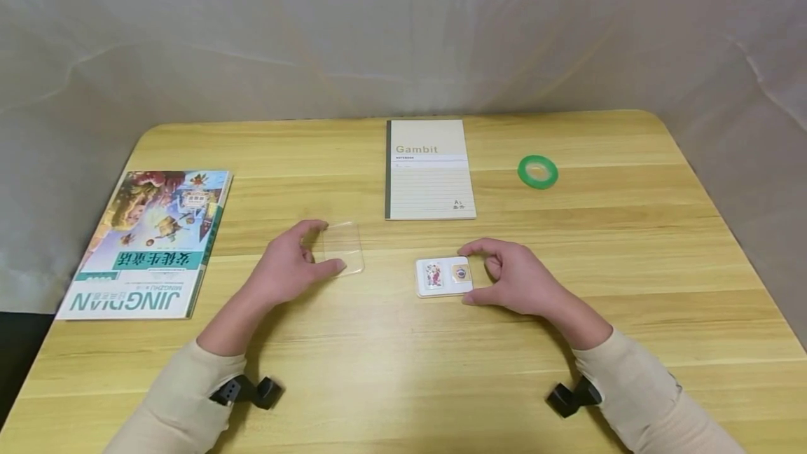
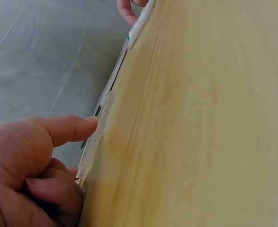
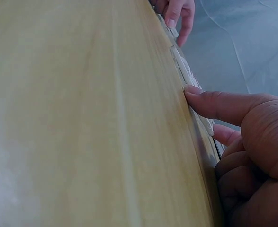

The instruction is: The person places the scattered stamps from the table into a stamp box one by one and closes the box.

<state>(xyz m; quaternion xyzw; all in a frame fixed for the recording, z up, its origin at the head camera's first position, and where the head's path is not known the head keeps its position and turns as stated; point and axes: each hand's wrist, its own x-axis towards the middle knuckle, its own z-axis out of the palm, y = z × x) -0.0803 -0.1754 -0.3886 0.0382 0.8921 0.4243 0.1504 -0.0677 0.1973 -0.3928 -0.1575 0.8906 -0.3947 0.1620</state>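
Between thumb and index finger, my left hand (image 1: 292,261) grips the left side of a thin, transparent square plastic cover (image 1: 351,247), low over the table. In the left wrist view the cover (image 2: 101,123) appears edge-on. On the right, my right hand (image 1: 520,275) pinches the right end of a small flat white case (image 1: 445,289) with thumb and index finger. Inside it, a card with a colourful figure (image 1: 433,275) lies in the left compartment and a small tan piece with a dark emblem (image 1: 461,272) in the right. A gap separates cover and case.
A beige notebook (image 1: 429,188) lies behind the case. Farther right is a green tape roll (image 1: 538,172). An illustrated book (image 1: 148,244) lies at the left side of the wooden table (image 1: 403,377). Grey sheeting (image 1: 403,33) hangs behind the table.
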